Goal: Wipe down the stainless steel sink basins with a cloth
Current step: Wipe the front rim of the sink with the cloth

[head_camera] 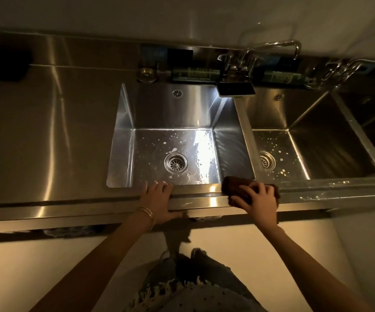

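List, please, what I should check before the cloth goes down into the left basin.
1. Cloth in the right hand's grip: ok.
2. Left hand resting on the front rim, outside the basin: ok.
3. Left basin free of dishes: ok.
4. Faucet running no water: ok, no stream shows.
5. Its floor clean: not ok, white spots around the drain.
6. Cloth damp: cannot tell.

Stainless counter (58, 143): brown cloth (233, 186) on front rim, just right of left basin (177, 111); black object (4, 64) far left of basin
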Available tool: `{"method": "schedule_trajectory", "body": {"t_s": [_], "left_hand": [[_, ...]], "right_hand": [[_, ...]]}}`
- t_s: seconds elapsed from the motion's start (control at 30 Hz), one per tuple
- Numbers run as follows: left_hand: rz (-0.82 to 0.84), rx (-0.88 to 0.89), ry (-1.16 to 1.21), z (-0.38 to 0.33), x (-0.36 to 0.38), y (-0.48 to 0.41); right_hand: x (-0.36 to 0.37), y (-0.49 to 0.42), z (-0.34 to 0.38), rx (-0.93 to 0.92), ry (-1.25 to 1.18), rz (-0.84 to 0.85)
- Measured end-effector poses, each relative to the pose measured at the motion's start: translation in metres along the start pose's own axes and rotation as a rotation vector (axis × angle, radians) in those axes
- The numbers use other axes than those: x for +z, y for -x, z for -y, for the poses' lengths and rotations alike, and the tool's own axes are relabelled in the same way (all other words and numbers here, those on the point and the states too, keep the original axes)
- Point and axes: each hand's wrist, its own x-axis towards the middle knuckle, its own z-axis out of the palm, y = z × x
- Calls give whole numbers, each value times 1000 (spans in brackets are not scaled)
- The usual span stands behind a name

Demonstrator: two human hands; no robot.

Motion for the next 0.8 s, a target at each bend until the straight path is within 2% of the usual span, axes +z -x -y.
{"method": "schedule_trajectory", "body": {"t_s": [0.1, 0.33, 0.53, 0.8], "left_hand": [[18, 65, 28, -27, -1, -19], [52, 202, 32, -96, -5, -60], [133, 215, 99, -129, -16, -88], [212, 27, 217, -137, -28, -120]], "right_hand": [[-5, -3, -25, 170, -14, 0], [-8, -42, -26, 160, 11, 25], [-15, -110, -32, -32, 113, 118], [-15, -204, -33, -154, 35, 119]]}}
